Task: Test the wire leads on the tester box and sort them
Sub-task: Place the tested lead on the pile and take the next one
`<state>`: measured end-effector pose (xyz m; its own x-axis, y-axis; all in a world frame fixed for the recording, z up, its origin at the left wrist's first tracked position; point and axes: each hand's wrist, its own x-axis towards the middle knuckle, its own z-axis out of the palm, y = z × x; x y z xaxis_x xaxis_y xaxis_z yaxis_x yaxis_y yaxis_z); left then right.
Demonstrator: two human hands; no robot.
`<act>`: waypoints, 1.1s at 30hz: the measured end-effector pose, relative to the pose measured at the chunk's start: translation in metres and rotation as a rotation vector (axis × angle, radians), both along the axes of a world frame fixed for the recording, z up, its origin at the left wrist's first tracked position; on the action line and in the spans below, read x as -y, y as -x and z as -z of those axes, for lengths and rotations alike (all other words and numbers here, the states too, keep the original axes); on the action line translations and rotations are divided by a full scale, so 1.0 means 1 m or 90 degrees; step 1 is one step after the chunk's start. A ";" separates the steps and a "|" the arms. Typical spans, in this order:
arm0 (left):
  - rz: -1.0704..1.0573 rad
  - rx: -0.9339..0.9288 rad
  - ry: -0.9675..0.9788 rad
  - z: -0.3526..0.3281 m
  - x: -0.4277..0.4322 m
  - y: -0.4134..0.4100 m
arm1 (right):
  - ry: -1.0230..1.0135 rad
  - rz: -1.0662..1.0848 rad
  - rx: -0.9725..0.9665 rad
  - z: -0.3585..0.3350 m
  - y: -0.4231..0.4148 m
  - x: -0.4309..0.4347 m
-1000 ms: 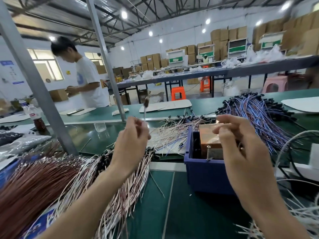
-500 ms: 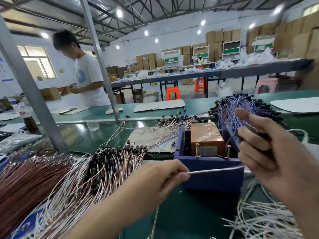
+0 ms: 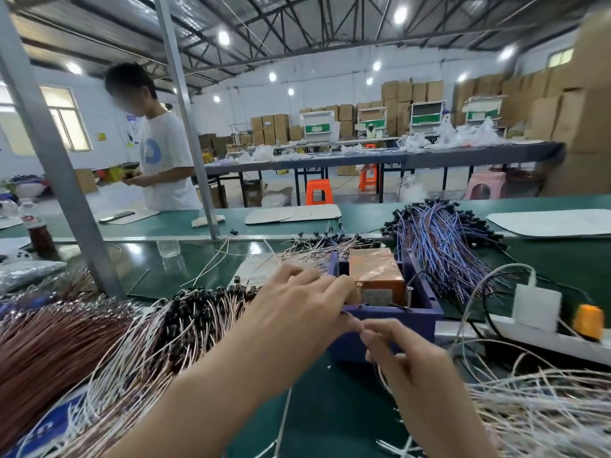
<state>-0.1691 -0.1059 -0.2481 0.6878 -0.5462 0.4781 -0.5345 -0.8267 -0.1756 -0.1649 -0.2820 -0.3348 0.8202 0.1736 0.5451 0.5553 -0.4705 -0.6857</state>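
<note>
Head view. Tester box [image 3: 418,320], blue walls around a copper-coloured block [image 3: 375,271], sits on the green counter [image 3: 330,411]. Two metal posts [image 3: 410,291] stand inside the box, just in front of the block. Left hand [image 3: 297,312] lies over the box's near left corner with its fingers curled, the grip clamped on one end of a wire lead [image 3: 380,375] at the near rim. Right hand [image 3: 406,358] is just in front of the box's near wall, thumb and forefinger pinched together on the same lead. The fingertips of the two hands are touching. The lead is mostly hidden between them; a pale length of it trails down past the right palm. Left of the box, touching distance from the left wrist, is a heap of white-and-pink leads [image 3: 185,322] with black ends. Further left of the box lies a dense copper-brown bundle [image 3: 39,352]. Behind and right of the box, a fanned bundle of blue-and-purple leads [image 3: 439,246], black ends outward. In front and right of the box, a loose pile of white leads [image 3: 529,411]. Right of the box, a power strip [image 3: 515,332] with a white plug [image 3: 535,309] and an orange switch [image 3: 587,320]. Well behind the box, across the counter, a person in a white shirt [image 3: 165,160] stands, hands together at waist height
</note>
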 end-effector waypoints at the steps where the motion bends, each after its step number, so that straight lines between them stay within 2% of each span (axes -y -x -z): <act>1: -0.014 0.020 0.034 0.007 -0.002 0.004 | -0.003 0.010 0.024 0.007 0.001 -0.001; 3: -0.036 0.037 0.114 0.026 -0.007 0.006 | 0.008 0.036 0.045 0.021 0.002 -0.006; 9: -0.126 0.059 0.342 0.070 -0.018 0.005 | -0.027 0.074 -0.015 0.052 -0.002 -0.008; 15: -0.212 0.010 0.289 0.109 -0.014 -0.005 | -0.110 0.100 -0.111 0.064 -0.008 -0.001; 17: -0.236 -0.016 0.324 0.115 -0.012 -0.006 | -0.108 0.110 -0.110 0.066 -0.009 -0.001; 18: -0.244 -0.045 0.379 0.117 -0.010 -0.007 | -0.103 0.117 -0.103 0.067 -0.009 -0.002; 20: -0.218 -0.134 0.564 0.119 -0.003 -0.010 | -0.109 0.140 -0.096 0.066 -0.009 -0.002; 25: 0.032 -0.438 1.217 0.097 0.021 -0.021 | -0.136 0.192 -0.075 0.069 -0.011 -0.002; 26: 0.082 -0.473 1.311 0.089 0.025 -0.023 | -0.134 0.192 -0.068 0.069 -0.011 -0.003; 29: 0.175 -0.579 1.447 0.078 0.035 -0.024 | -0.143 0.204 -0.067 0.071 -0.013 -0.006; 31: 0.187 -0.627 1.456 0.079 0.041 -0.025 | -0.171 0.222 -0.071 0.073 -0.015 -0.005; 33: 0.171 -0.601 1.458 0.084 0.046 -0.027 | -0.206 0.237 -0.090 0.074 -0.018 -0.002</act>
<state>-0.1418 -0.1515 -0.3321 0.9968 0.0497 -0.0629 0.0068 0.7296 0.6838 -0.1470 -0.2797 -0.4089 0.8637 -0.3041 0.4019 0.2819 -0.3697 -0.8854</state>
